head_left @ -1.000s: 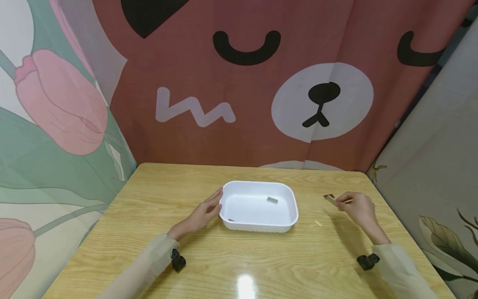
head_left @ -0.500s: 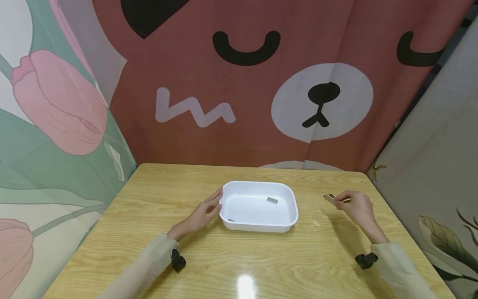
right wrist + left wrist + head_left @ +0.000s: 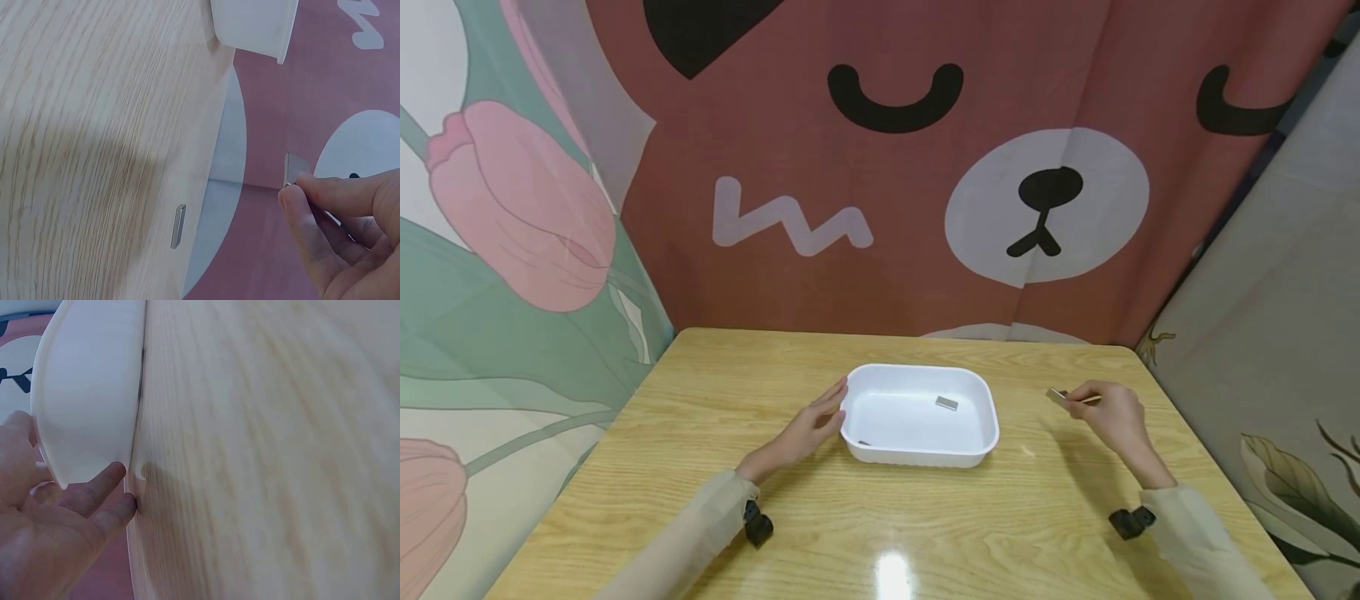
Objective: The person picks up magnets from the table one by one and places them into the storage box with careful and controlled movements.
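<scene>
R hand [image 3: 1112, 417]: fingers pinching small metal piece [image 3: 1056, 398] above table [image 3: 1000, 525], right of white tray [image 3: 917, 457] | L hand [image 3: 805, 429]: fingers extended, touching tray's left side | another piece [image 3: 947, 403] lies in tray

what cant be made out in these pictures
Head view: the dark sliver inside the white tray; the near rim seems to hide part of it, and it is too small to identify.
Right wrist view: part of the held metal piece, covered by the right hand.
Right wrist view: the tray's inside, hidden by its outer wall.
Left wrist view: part of the left hand, cut off by the left edge.
</scene>
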Demonstrator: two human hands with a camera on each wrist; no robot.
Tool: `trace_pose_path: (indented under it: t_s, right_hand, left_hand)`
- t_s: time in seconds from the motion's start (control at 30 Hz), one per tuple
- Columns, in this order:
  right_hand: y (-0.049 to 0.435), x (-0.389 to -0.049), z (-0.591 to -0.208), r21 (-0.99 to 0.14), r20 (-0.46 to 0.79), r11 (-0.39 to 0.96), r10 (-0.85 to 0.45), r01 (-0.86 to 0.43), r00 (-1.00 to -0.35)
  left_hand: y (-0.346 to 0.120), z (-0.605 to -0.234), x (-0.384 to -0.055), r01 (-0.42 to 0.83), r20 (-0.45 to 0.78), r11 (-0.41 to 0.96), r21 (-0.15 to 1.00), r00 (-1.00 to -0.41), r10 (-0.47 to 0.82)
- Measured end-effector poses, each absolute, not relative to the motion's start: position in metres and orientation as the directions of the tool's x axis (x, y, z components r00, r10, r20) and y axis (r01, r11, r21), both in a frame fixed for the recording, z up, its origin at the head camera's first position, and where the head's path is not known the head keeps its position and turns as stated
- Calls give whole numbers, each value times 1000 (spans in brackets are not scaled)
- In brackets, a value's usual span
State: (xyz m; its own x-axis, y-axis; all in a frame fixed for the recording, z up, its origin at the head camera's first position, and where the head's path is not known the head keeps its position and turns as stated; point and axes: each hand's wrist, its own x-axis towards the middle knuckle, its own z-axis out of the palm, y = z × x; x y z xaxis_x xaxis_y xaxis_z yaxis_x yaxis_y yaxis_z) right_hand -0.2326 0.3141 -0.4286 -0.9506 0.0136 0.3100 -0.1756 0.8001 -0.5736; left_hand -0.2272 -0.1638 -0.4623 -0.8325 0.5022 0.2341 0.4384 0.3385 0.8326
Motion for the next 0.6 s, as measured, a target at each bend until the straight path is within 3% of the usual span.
trace_pose_path:
  t_s: [0.4,0.6]
  right_hand:
    - [310,-234,-429,-587,314,786,-1,-195,-949]
    - [307,-235,-427,-590,318,782,-7,-203,-948]
  left_hand:
    - [-164,-466,-229,435,233,340,834,-836,496]
    - [-166,-488,-242,452,249,356,818,-836,490]
